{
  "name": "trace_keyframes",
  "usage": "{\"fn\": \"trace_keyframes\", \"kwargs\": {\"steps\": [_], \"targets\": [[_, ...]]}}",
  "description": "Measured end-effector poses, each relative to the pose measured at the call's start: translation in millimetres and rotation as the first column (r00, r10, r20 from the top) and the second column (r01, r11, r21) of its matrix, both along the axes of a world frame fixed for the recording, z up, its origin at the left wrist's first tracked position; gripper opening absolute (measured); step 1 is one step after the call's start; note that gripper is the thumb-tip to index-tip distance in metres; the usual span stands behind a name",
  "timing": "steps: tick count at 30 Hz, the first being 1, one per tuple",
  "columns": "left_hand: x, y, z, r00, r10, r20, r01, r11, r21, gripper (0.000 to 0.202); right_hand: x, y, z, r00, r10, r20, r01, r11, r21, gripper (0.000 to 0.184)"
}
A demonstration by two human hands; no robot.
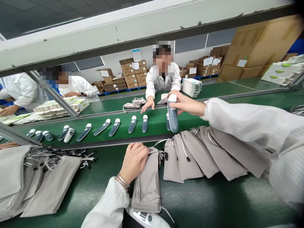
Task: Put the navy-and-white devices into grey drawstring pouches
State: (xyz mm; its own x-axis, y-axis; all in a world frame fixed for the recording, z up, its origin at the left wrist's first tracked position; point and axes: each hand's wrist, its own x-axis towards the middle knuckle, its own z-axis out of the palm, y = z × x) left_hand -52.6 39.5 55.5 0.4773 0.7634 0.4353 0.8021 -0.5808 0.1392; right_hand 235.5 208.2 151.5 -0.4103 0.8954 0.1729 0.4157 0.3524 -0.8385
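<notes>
My right hand [184,103] is closed around the white top of a grey-blue handheld device [172,116], holding it upright above the green conveyor belt [154,126]. Nearer to me, my left hand [133,161] is curled over the open end of a grey drawstring pouch [147,183] that lies on the green table. A row of overlapping grey pouches [209,153] fans out to the right, under my right forearm. Several more grey-blue devices [132,123] lie in a line on the belt.
Across the belt a person in white reaches a hand [147,106] down toward the devices; another person sits at far left. A pile of grey pouches [35,180] lies at left. A white device [147,218] is at the bottom edge. Cardboard boxes [256,47] stand behind.
</notes>
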Motion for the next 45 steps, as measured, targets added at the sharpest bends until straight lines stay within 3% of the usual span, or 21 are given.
{"fn": "trace_keyframes", "kwargs": {"steps": [3, 6, 9, 12, 15, 17, 19, 21, 23, 25, 27, 29, 30, 32, 34, 35, 36, 38, 40, 42, 45], "targets": [[3.6, -7.0, 14.4, 0.964, 0.031, 0.264, 0.008, 0.989, -0.146, 0.016, -36.6, -45.7, 7.3, 0.964, 0.134, -0.231, -0.157, 0.984, -0.084, 0.038], [9.1, -15.4, 29.4, 0.843, 0.070, 0.533, 0.091, 0.959, -0.270, 0.016, -62.3, -72.5, 9.7, 0.923, 0.159, -0.350, -0.190, 0.980, -0.055, 0.039], [14.9, -22.3, 41.9, 0.709, 0.086, 0.700, 0.150, 0.951, -0.269, 0.019, -77.2, -84.5, 8.6, 0.900, 0.203, -0.386, -0.206, 0.978, 0.034, 0.041], [21.9, -26.3, 51.9, 0.626, 0.101, 0.773, 0.101, 0.973, -0.208, 0.021, -84.7, -93.9, 2.9, 0.871, 0.303, -0.386, -0.275, 0.953, 0.128, 0.039], [29.7, -27.8, 61.4, 0.505, 0.133, 0.853, 0.009, 0.987, -0.160, 0.018, -86.7, -107.5, -3.8, 0.859, 0.446, -0.252, -0.420, 0.895, 0.152, 0.021], [32.2, -28.2, 67.3, 0.426, 0.152, 0.892, -0.033, 0.988, -0.152, 0.016, -83.5, -117.2, -5.6, 0.860, 0.504, -0.077, -0.497, 0.863, 0.091, 0.027], [30.6, -29.2, 72.2, 0.392, 0.195, 0.899, -0.046, 0.980, -0.193, 0.016, -75.2, -124.3, -4.0, 0.861, 0.497, 0.111, -0.503, 0.863, 0.035, 0.029], [25.5, -31.6, 75.5, 0.392, 0.260, 0.882, -0.014, 0.961, -0.277, 0.019, -61.4, -128.1, 0.3, 0.810, 0.531, 0.248, -0.546, 0.838, -0.008, 0.024], [20.5, -35.9, 77.8, 0.440, 0.340, 0.831, 0.091, 0.904, -0.419, 0.023, -44.0, -130.5, 5.6, 0.720, 0.630, 0.292, -0.647, 0.761, -0.047, 0.025], [19.6, -42.2, 80.2, 0.519, 0.390, 0.760, 0.245, 0.784, -0.570, 0.028, -26.3, -133.8, 9.8, 0.662, 0.697, 0.275, -0.714, 0.698, -0.053, 0.029], [24.0, -49.8, 84.7, 0.567, 0.412, 0.713, 0.357, 0.657, -0.664, 0.030, -10.6, -139.1, 12.8, 0.683, 0.684, 0.256, -0.706, 0.708, -0.010, 0.028], [31.1, -56.3, 92.5, 0.536, 0.442, 0.719, 0.401, 0.616, -0.678, 0.030, 3.1, -145.7, 15.9, 0.732, 0.649, 0.207, -0.669, 0.742, 0.037, 0.029], [34.2, -58.3, 97.2, 0.481, 0.464, 0.744, 0.396, 0.643, -0.656, 0.029, 9.6, -149.1, 17.8, 0.758, 0.633, 0.155, -0.646, 0.761, 0.051, 0.030], [37.4, -58.6, 105.7, 0.296, 0.473, 0.830, 0.344, 0.758, -0.554, 0.028, 21.7, -155.4, 22.7, 0.798, 0.603, 0.004, -0.602, 0.797, 0.057, 0.033], [36.1, -53.0, 108.1, 0.161, 0.406, 0.900, 0.268, 0.859, -0.436, 0.026, 31.7, -160.1, 28.6, 0.829, 0.535, -0.163, -0.529, 0.845, 0.079, 0.036], [34.1, -47.8, 105.1, 0.177, 0.356, 0.918, 0.224, 0.893, -0.389, 0.025, 35.7, -161.1, 32.0, 0.838, 0.492, -0.237, -0.480, 0.870, 0.111, 0.037], [31.4, -41.2, 98.8, 0.264, 0.297, 0.917, 0.177, 0.920, -0.349, 0.025, 39.4, -161.1, 35.8, 0.839, 0.449, -0.308, -0.423, 0.893, 0.152, 0.037], [24.3, -24.6, 76.5, 0.585, 0.173, 0.792, 0.089, 0.958, -0.274, 0.028, 47.8, -157.3, 45.4, 0.822, 0.354, -0.446, -0.296, 0.935, 0.197, 0.033], [14.8, -6.3, 45.1, 0.871, 0.072, 0.486, 0.032, 0.979, -0.202, 0.034, 61.1, -149.8, 58.2, 0.796, 0.239, -0.556, -0.185, 0.971, 0.153, 0.027], [4.1, 9.9, 12.2, 0.978, 0.045, 0.206, -0.006, 0.982, -0.189, 0.034, 81.6, -140.7, 71.8, 0.797, 0.097, -0.596, -0.069, 0.995, 0.070, 0.024], [-8.7, 24.7, -24.7, 0.996, 0.093, -0.008, -0.092, 0.963, -0.252, 0.036, 123.2, -123.9, 80.2, 0.861, -0.140, -0.489, 0.143, 0.989, -0.032, 0.024]]}}
